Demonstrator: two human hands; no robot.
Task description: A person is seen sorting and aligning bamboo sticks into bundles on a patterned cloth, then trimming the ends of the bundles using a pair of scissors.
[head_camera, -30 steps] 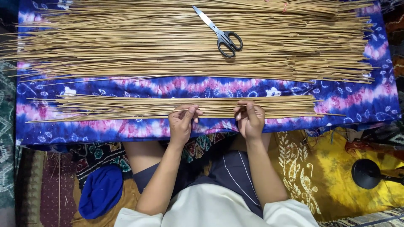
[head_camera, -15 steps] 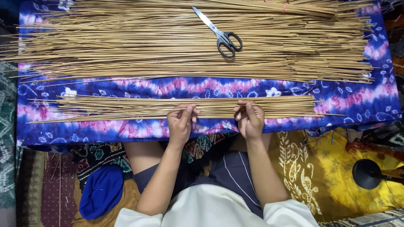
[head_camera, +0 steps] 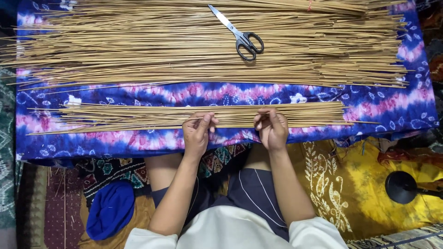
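A small row of thin tan sticks [head_camera: 138,117] lies across a blue and pink tie-dye cloth [head_camera: 230,94] just in front of me. My left hand [head_camera: 197,133] and my right hand [head_camera: 271,129] rest at its near edge, close together. Their fingers pinch one thin stick [head_camera: 233,115] that runs between them. Farther off, a much bigger pile of the same sticks [head_camera: 138,44] covers the far part of the cloth. Black-handled scissors [head_camera: 240,34] lie shut on top of that pile.
A folded blue cloth [head_camera: 110,210] lies on the floor by my left knee. A yellow patterned fabric [head_camera: 350,184] spreads to the right, with a black round stand base [head_camera: 402,186] on it. Dark patterned mats cover the floor at left.
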